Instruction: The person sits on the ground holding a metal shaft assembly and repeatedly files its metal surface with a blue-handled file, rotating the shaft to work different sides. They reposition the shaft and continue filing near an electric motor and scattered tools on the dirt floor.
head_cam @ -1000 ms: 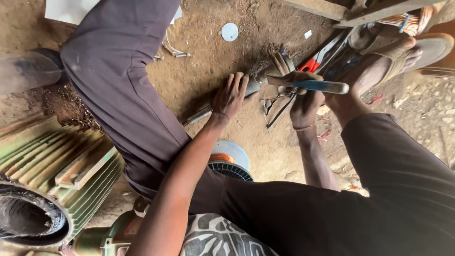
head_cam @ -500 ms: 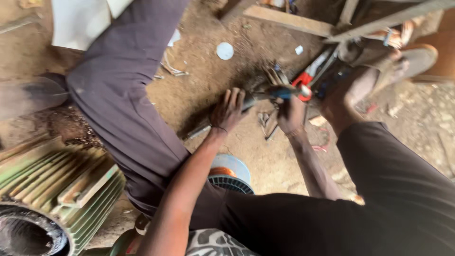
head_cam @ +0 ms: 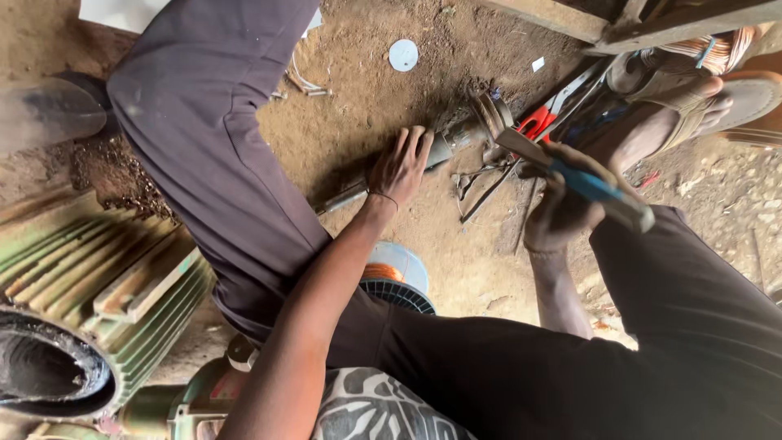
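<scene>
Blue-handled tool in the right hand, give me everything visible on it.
The hammer-like tool has a bright blue grip section and a pale, worn-looking wooden end that sticks out past the right hand toward the knee. Its grey metal front end points up-left toward the metal shaft lying on the dirt ground. It sits tilted, raised above the shaft, not touching it as far as the view shows. Only the right hand holds it; the head's exact shape is unclear.
</scene>
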